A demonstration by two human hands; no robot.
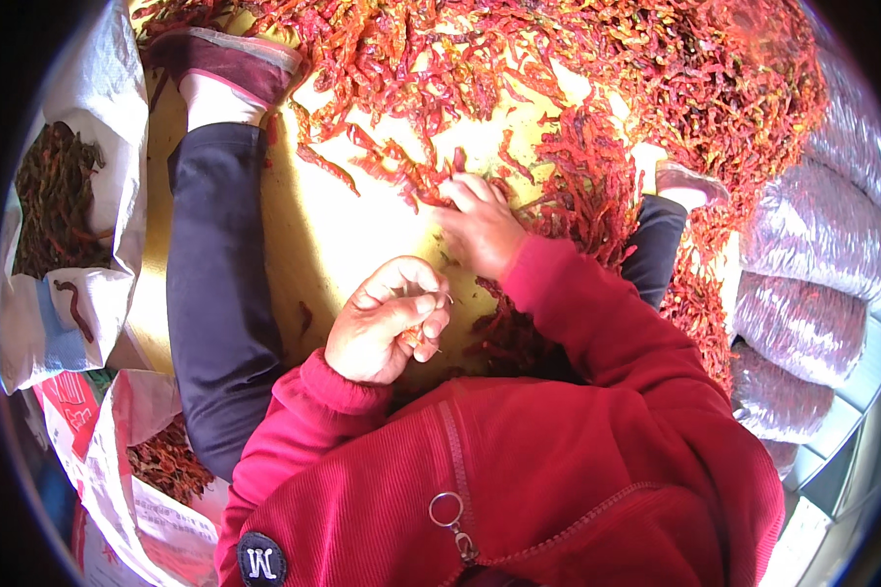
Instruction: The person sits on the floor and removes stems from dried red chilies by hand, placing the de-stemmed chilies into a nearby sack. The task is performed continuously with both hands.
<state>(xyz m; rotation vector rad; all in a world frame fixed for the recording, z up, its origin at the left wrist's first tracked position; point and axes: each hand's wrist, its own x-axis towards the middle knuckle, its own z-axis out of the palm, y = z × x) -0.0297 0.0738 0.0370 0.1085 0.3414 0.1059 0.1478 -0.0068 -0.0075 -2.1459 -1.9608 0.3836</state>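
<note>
Dried red chili peppers [392, 161] lie scattered over a sunlit yellow surface [352, 230] in front of me. My left hand [390, 321], held above the surface close to my body, is closed, with small orange-red chili bits [413, 337] showing in its curled fingers. Farther off, my right hand [482, 225] reaches to the near edge of the spread chilies. Its fingers are bent and a little apart, touching the peppers there; glare blurs the fingertips, and I see nothing gripped in them.
A big heap of chilies [719, 88] fills the far right. Stacked clear bags [817, 230] stand along the right side. On the left are a white sack [117, 108] with dark chilies and another sack [162, 509] of red ones. My legs [220, 264] stretch out either side.
</note>
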